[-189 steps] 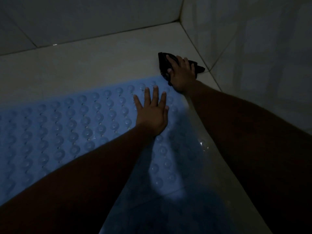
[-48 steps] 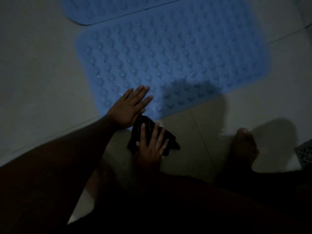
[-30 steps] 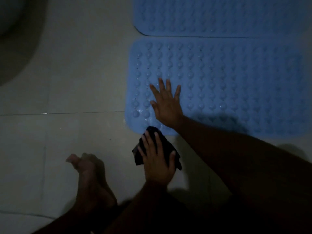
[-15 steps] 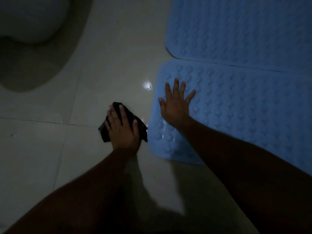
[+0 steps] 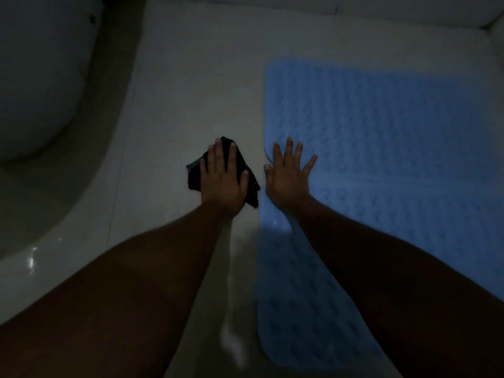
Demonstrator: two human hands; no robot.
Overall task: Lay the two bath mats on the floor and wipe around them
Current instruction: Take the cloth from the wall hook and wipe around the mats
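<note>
Item 1, far bath mat point(image 5: 381, 118): blue and studded, flat on the floor, its left edge running down toward my right hand.

Item 2, near bath mat point(image 5: 409, 214): same blue, flat on the floor, butted against the far one along a faint seam. Its lower stretch lies in my shadow.

Item 3, right hand point(image 5: 287, 178): palm down on the mats at their left edge, about where the two meet; the light is too dim to say which mat carries the palm. The fingers point(image 5: 287, 151) are straight and fanned apart, with the thumb out toward the floor side. They press and grip nothing.

Item 4, black cloth point(image 5: 195, 175): crumpled on the bare floor just left of the mats' edge, with one corner close to the near mat; whether it touches I cannot tell.

Item 5, left hand point(image 5: 222, 184): flat on top of the cloth. Its fingers point(image 5: 218, 154) are straight and close together, and the thumb lies along the cloth's right side. The cloth shows past my fingertips and on both sides of the hand. My two hands lie side by side, near but apart.

Item 6, floor point(image 5: 191, 91): pale tile, with a glossy wet streak point(image 5: 229, 336) between my forearms.

Item 7, white rounded fixture point(image 5: 35, 77): far left, well apart from the cloth.

Item 8, wall point(image 5: 409, 6): a pale strip beyond the far mat.
</note>
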